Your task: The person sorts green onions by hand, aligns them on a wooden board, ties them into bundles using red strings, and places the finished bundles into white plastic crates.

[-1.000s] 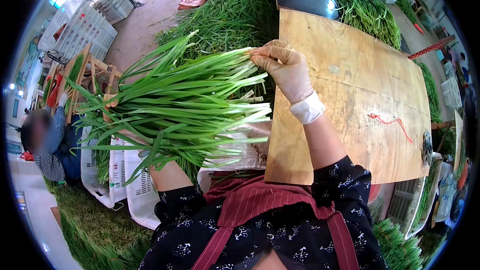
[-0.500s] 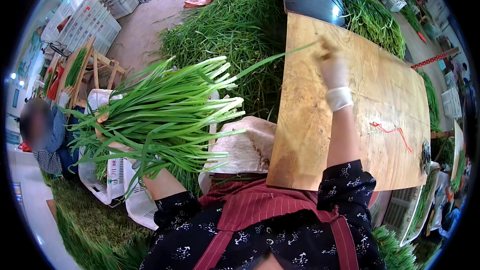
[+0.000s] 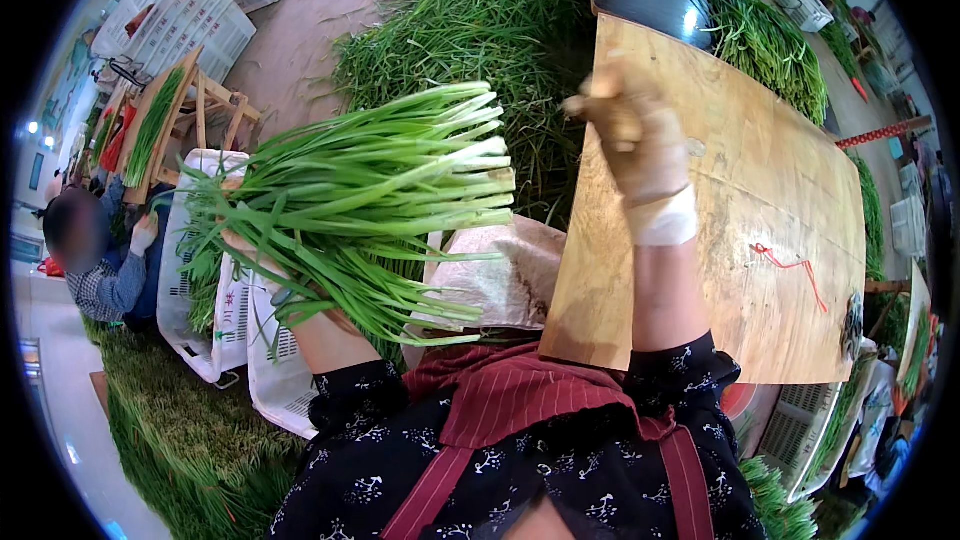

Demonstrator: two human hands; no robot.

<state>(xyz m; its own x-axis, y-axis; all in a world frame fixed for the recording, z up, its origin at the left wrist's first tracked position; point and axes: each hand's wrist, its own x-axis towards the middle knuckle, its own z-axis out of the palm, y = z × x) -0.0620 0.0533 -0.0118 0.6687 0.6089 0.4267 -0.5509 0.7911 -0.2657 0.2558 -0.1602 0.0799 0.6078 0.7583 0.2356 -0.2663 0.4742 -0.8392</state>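
Observation:
A thick bunch of garlic chives (image 3: 370, 180) lies across my left hand (image 3: 252, 252), which grips it from below near the leafy end. Most of that palm is hidden under the leaves. The pale cut stems point right, their ends roughly lined up. My right hand (image 3: 632, 130), in a tan glove with a white wrist band, is raised over the far left part of the wooden board (image 3: 760, 190). Motion blurs its fingers, which look bent; no blade shows in them. A piece of red string (image 3: 790, 262) lies on the board.
A large heap of loose green leaves (image 3: 480, 40) covers the floor ahead. White crates (image 3: 235, 325) stand at my left, by a seated person (image 3: 115, 270). More chives (image 3: 765, 40) rest on a dark table at the far right. A pale cloth (image 3: 505, 265) lies at my lap.
My right hand has swung left, toward the bunch; the single long leaf that stretched from it no longer shows there. The bunch in my left hand has shifted slightly right and farther away.

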